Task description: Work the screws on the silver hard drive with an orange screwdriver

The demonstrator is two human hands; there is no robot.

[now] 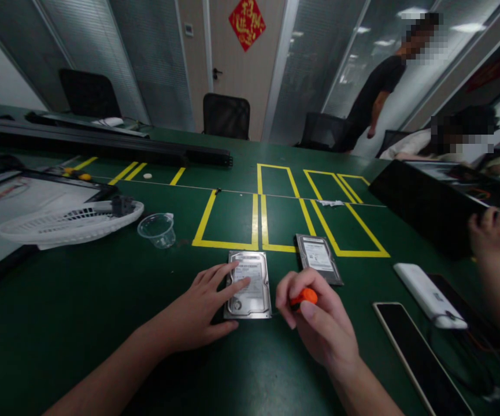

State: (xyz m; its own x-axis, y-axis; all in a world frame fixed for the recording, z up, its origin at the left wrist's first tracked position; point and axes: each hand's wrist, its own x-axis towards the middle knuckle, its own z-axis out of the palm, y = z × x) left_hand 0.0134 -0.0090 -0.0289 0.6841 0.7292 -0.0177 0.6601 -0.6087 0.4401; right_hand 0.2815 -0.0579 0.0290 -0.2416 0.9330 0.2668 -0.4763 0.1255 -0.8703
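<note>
A silver hard drive (256,289) lies label up on the green table before me. My left hand (208,306) rests on its left side, fingers stretched and spread, with two fingertips over the label. In my right hand (319,323) is a screwdriver (309,296) with an orange handle, gripped between thumb and curled fingers. Its thin shaft seems to point left at the drive's lower right corner; whether the tip touches a screw is too small to tell. A second hard drive (318,257) lies tilted just beyond my right hand.
A clear plastic cup (158,231) and a white racket-shaped object (71,222) are at left. Yellow tape (226,245) marks boxes on the table. On the right are a phone (418,358), a white power bank (429,296) and another person's hand (499,234) at a black box (423,214).
</note>
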